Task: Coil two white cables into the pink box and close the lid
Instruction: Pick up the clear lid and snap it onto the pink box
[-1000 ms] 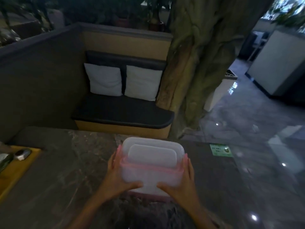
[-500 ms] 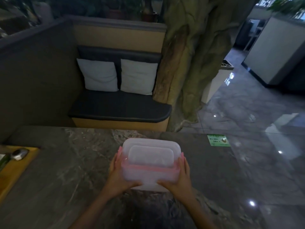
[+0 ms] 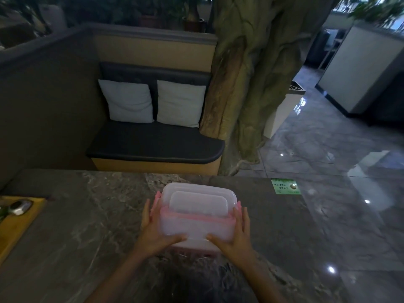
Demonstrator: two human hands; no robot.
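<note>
A translucent pink box (image 3: 196, 228) with a clear lid (image 3: 197, 201) on top rests near the front of a dark marble table (image 3: 87, 226). My left hand (image 3: 156, 234) grips its left side, thumb across the front wall. My right hand (image 3: 235, 236) grips its right side the same way. The lid lies flat on the pink rim. No white cable shows; the box's inside is too cloudy to read.
A yellow tray (image 3: 19, 224) with a small shiny object (image 3: 19, 207) lies at the table's left edge. A green sticker (image 3: 286, 186) sits at the far right. Beyond the table are a bench with two white cushions (image 3: 153, 103) and a tree trunk (image 3: 247, 84).
Both hands stay on the box's sides. The view has shifted slightly, and the box sits a little lower on the table than a second ago.
</note>
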